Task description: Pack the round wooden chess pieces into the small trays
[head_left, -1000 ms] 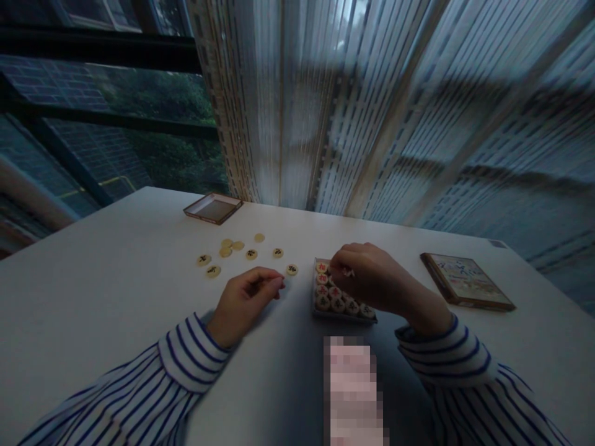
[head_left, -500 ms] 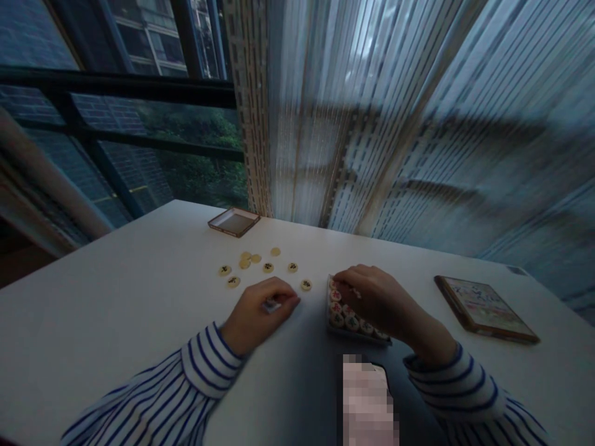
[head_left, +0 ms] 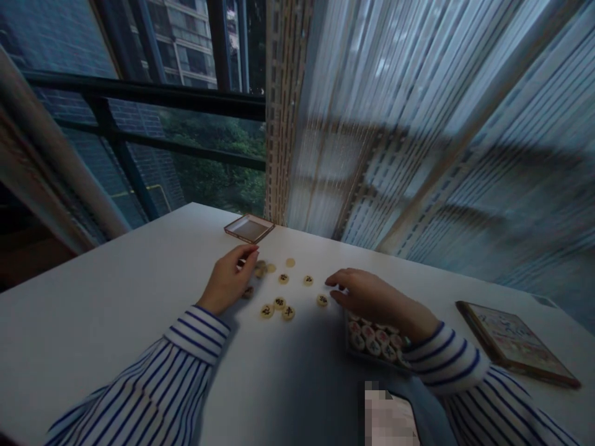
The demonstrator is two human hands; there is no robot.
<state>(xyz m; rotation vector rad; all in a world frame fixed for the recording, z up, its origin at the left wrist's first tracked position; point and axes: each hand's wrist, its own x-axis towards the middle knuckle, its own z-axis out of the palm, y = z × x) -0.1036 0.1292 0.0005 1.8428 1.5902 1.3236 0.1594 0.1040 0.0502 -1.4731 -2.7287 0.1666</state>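
Note:
Several round yellow game pieces with dark characters lie on the white table; three of them sit close together (head_left: 279, 303) near the middle. My left hand (head_left: 230, 277) is beside the left pieces, its thumb and fingers curled together; what they hold, if anything, is hidden. To the right, my right hand (head_left: 367, 294) hovers over the far edge of a tray of pieces (head_left: 373, 345), thumb and fingers apart, near a single piece (head_left: 322, 300). Rows of pieces with red and dark characters show in the tray, partly under my right hand.
An open shallow box (head_left: 250, 229) stands at the table's (head_left: 116, 279) far edge. A flat box with a patterned top (head_left: 515, 341) lies at the right. A pixelated phone-like object (head_left: 390, 418) is at the bottom. Windows and curtains rise behind.
My left hand has moved left and away, toward the far pieces. Three pieces now show together near the middle. My right hand's fingers have come out of the tray. The view has shifted.

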